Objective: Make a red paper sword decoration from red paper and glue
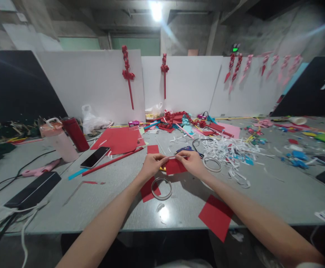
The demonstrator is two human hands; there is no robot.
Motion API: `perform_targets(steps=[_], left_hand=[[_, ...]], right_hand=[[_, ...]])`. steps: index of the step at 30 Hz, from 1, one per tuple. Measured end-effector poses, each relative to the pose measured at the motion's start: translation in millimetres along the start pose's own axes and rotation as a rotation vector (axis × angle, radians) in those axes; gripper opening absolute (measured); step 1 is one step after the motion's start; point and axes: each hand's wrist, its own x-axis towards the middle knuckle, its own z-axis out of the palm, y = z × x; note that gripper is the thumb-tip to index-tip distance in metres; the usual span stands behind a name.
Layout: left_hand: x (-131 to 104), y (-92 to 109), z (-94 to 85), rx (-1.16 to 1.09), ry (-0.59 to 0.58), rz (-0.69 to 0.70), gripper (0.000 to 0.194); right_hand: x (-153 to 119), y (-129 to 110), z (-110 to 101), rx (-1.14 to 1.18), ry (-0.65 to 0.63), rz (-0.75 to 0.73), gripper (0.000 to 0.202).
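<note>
The table (185, 208) is smooth and glossy, with a shine near its front edge. The raised red sheet (176, 167) and the red square (215, 217) at that edge look like matt paper; the bag (91, 121) by the far edge is thin, crinkled plastic.

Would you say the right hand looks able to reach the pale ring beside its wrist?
Probably yes: nothing visible blocks the pale ring, though the right hand is busy pinching the red paper.

No legible text or numbers.
</note>
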Motion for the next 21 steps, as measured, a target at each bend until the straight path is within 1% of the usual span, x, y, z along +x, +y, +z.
perform_targets(steps=[8, 15, 19, 21], left_hand=[[1.1, 4.5, -5.3, -0.046, 0.005, 0.024, 0.041], [0.7, 2.2, -3.3, -0.021, 0.011, 0.059, 0.038], [0.6, 1.6, -3.3, -0.011, -0.015, 0.062, 0.037], [0.1, 1.5, -3.3, 0.0, -0.017, 0.068, 0.037]], right_hand=[[2.9, 1.2, -6.6, 0.012, 0.053, 0.037, 0.026], [2.3, 1.8, -6.1, 0.007, 0.065, 0.017, 0.025], [2.4, 4.2, -6.0, -0.004, 0.051, 0.011, 0.024], [1.6, 3.9, -5.0, -0.019, 0.069, -0.018, 0.022]])
